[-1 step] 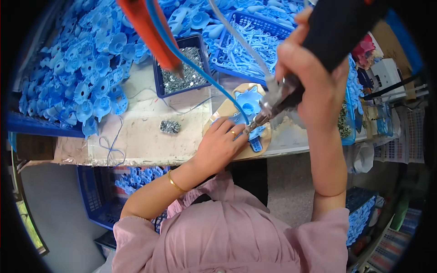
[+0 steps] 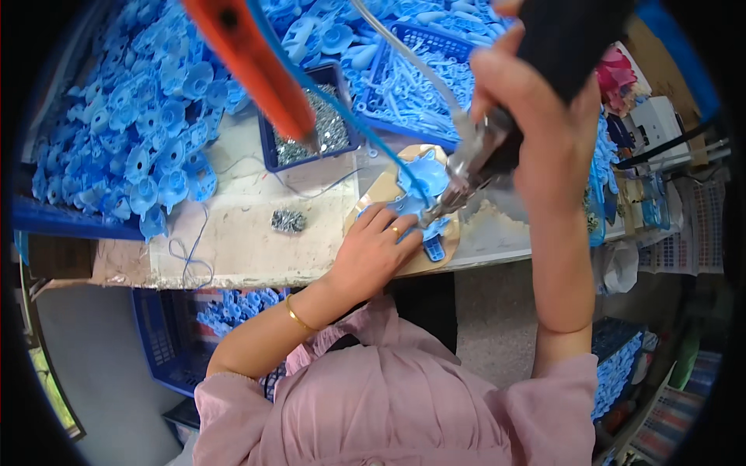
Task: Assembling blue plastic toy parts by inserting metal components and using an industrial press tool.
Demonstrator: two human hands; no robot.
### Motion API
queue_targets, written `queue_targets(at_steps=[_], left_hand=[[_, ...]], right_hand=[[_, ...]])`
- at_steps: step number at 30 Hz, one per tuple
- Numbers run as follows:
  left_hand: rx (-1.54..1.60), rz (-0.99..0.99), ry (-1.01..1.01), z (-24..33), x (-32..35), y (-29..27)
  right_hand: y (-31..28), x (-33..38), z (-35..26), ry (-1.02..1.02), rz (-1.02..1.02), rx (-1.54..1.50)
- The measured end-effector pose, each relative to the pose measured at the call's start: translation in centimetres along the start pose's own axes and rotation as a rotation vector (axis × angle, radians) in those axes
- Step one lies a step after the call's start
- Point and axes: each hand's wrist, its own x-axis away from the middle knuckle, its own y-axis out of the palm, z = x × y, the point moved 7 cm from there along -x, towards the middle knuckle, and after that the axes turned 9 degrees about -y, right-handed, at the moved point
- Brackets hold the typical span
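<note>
A light-blue moulded plastic part (image 2: 426,172) lies in a tan, board-like holder (image 2: 381,189) near the table's front edge. My left hand (image 2: 378,245) rests on its near left side, fingers bent over it, with the fingertips close to the tool's tip. Whether they pinch a screw is too small to tell. In my right hand (image 2: 536,116) is a black power screwdriver (image 2: 563,58), gripped from the right and tilted. Its metal nose (image 2: 466,175) reaches down to the part beside my left fingertips. Part of the blue piece is hidden under my hand and the tool.
An orange-red hanging tool (image 2: 260,70) and a blue hose (image 2: 350,116) cross the view ahead. Behind them stand a tray of screws (image 2: 334,132) and a basket of small blue parts (image 2: 435,74). Blue parts (image 2: 155,116) heap up at left; a small screw pile (image 2: 288,221) lies nearby.
The orange-red tool has swung slightly, its tip coming nearer to me. The screwdriver and my right hand have shifted a little. My left hand stays in place on the part.
</note>
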Motion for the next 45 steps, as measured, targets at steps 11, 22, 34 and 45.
queue_targets(at_steps=[11, 22, 34, 45], left_hand=[[0.499, -0.132, -0.087, 0.9, 0.8, -8.4], [-0.088, -0.928, -0.918, -9.9, 21.1, -15.2], [0.381, -0.561, -0.251, -2.1, 2.5, -10.4], [0.188, 0.15, 0.239, 1.5, -6.7, -4.9]], right_hand=[[0.2, -10.0, 0.3, -0.022, -0.458, -0.293], [-24.1, -8.3, 22.6, 0.142, -0.127, 1.007], [-24.4, -8.0, 23.0, 0.099, -0.023, 1.104], [-3.3, 5.2, 14.0, 0.896, -0.798, -0.486]])
